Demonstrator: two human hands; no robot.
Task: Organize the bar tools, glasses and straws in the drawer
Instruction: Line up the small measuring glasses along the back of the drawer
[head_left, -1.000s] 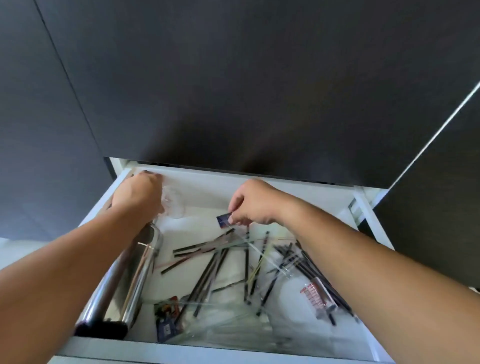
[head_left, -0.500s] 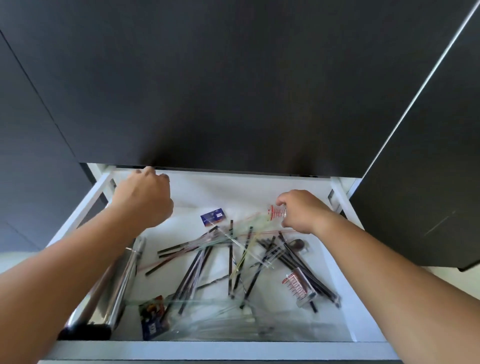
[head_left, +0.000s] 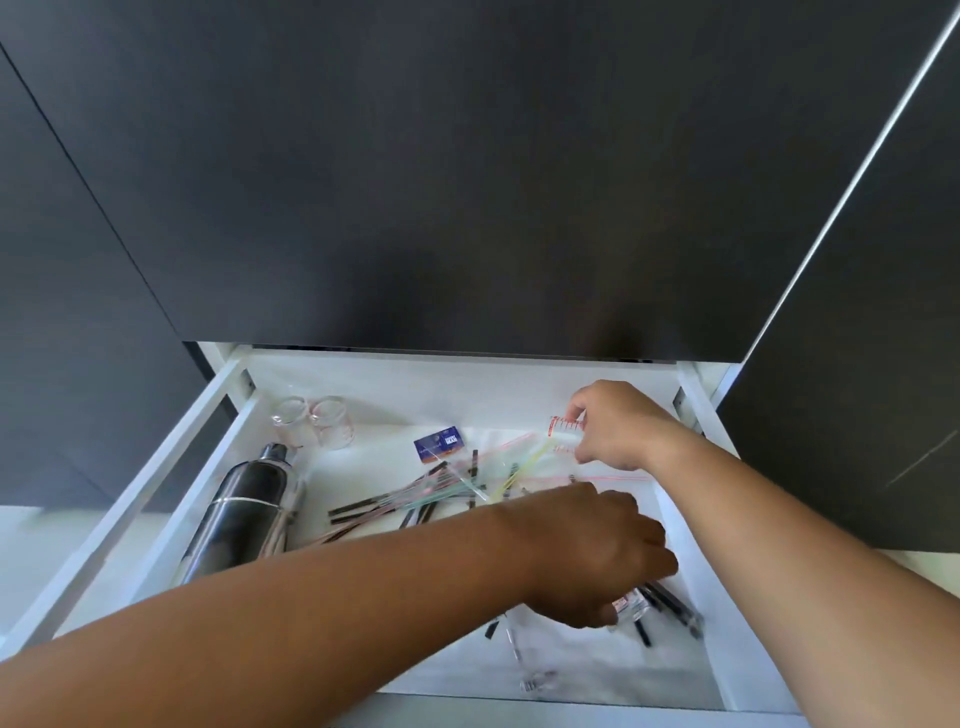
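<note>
The white drawer (head_left: 171, 499) is pulled out below dark cabinet fronts. My right hand (head_left: 618, 426) holds a small measuring glass with red markings (head_left: 563, 431) at the back right. My left hand (head_left: 602, 551) reaches across to the right front and closes round a second red-marked glass (head_left: 631, 608) lying among black straws (head_left: 670, 603). Two clear glasses (head_left: 311, 421) stand in the back left corner. A steel shaker (head_left: 239, 514) lies along the left side. Black and coloured straws (head_left: 415, 499) are scattered in the middle.
A small blue packet (head_left: 439, 442) lies near the back centre. A clear plastic bag with a red zip line (head_left: 613, 475) spreads over the straws. Another clear item (head_left: 535, 680) sits at the front edge. The dark cabinet front (head_left: 467, 182) overhangs the drawer's back.
My left hand left the glasses at the back left and crossed to the right front glass. My right hand lifted its measuring glass a little at the back right.
</note>
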